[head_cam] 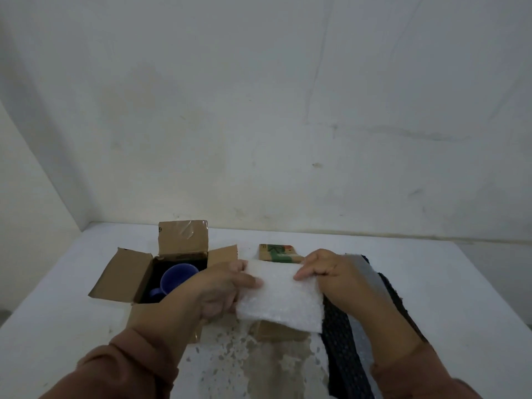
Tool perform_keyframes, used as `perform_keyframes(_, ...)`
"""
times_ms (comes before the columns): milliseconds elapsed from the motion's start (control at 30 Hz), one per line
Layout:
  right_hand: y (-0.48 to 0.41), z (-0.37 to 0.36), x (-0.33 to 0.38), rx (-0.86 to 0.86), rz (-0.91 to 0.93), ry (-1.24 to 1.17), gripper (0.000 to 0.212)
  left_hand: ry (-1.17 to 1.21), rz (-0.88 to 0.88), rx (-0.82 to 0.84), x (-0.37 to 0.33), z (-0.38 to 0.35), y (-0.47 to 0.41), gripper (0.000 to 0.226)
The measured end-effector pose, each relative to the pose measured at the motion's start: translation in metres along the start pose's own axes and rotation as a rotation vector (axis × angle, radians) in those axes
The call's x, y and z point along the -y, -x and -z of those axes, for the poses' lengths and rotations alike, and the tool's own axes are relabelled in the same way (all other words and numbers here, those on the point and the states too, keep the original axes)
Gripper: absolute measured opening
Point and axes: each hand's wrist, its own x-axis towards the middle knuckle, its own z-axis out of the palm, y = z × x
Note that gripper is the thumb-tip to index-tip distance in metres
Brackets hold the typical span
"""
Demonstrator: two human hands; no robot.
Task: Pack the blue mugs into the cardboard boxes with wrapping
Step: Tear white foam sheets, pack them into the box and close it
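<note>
Above bench [460, 289] centre: pinching white wrapping sheet [282, 298] with left hand [227, 286] at its left edge and right hand [325, 277] at its upper right corner, thumbs on top, remaining fingers curled. Soft, foamy, roughly rectangular sheet, held nearly flat, slightly tilted. Forearms in brown sleeves, converging from lower corners. Blue mug [177, 276] upright inside open cardboard box [126, 277] at left, flaps splayed, handle toward near-left. Second box [280, 253], printed flap, mostly hidden behind sheet. Dark dotted mat [345, 349] beneath right wrist.
</note>
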Motion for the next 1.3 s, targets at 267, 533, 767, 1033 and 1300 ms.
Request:
perform_keyframes(267, 0.001, 0.009, 0.010, 0.316, -0.237, -0.265, 0.018, -0.481, -0.014, 0.051, -0.011, -0.013, -0.014, 0.040)
perform_keyframes(533, -0.023, -0.015, -0.031, -0.121, -0.445, -0.098, 0.026, -0.351, -0.074, -0.304, 0.002, -0.034, -0.046, 0.073)
perform_keyframes(767, -0.033, -0.040, -0.060, -0.144, -0.357, 0.433, 0.027, -1.007, -0.282, -0.449, 0.028, -0.046, -0.069, 0.071)
perform_keyframes(1033, -0.025, -0.036, -0.057, 0.113, -0.090, 0.939, 0.057, -1.909, -0.563, -0.489, 0.041, -0.032, -0.063, 0.040)
perform_keyframes(1300, -0.035, -0.031, -0.057, 0.517, -0.178, 1.071, 0.089, -2.019, -0.238, -0.219, 0.031, -0.031, -0.068, 0.088)
